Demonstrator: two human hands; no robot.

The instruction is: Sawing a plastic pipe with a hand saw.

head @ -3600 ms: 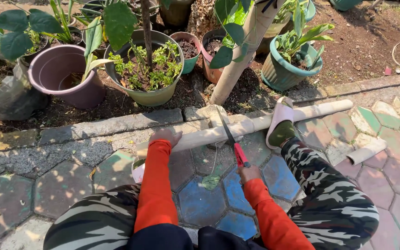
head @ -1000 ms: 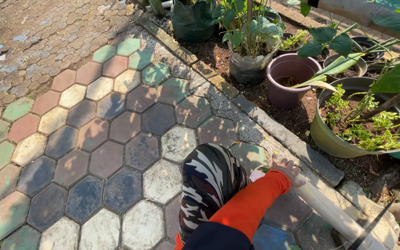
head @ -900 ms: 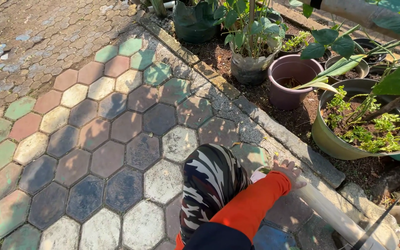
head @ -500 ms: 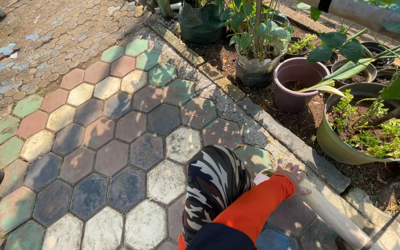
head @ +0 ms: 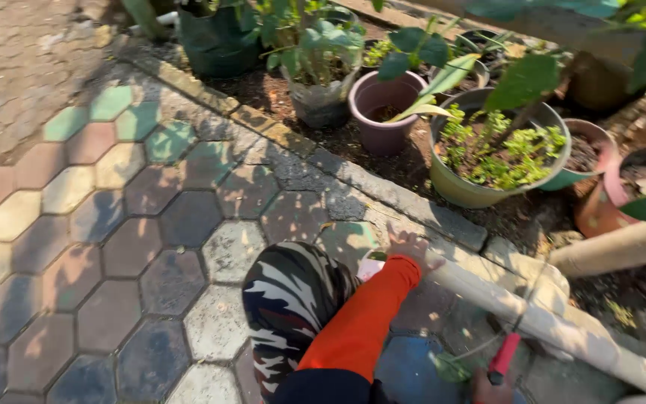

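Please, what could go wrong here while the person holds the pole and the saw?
1. The left hand presses on the pale pole not far from the saw with the red handle; if the blade slips, it might reach the fingers.
2. The view points toward the paving, not at the saw, so the cut may go unwatched.
3. The right hand is only partly in view at the bottom edge; its hold looks hard to judge.

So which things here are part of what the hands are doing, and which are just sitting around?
In hand:
left hand on the pale pole
right hand gripping the red-handled tool

Just sitting around:
purple pot
big green pot
hexagonal pavers
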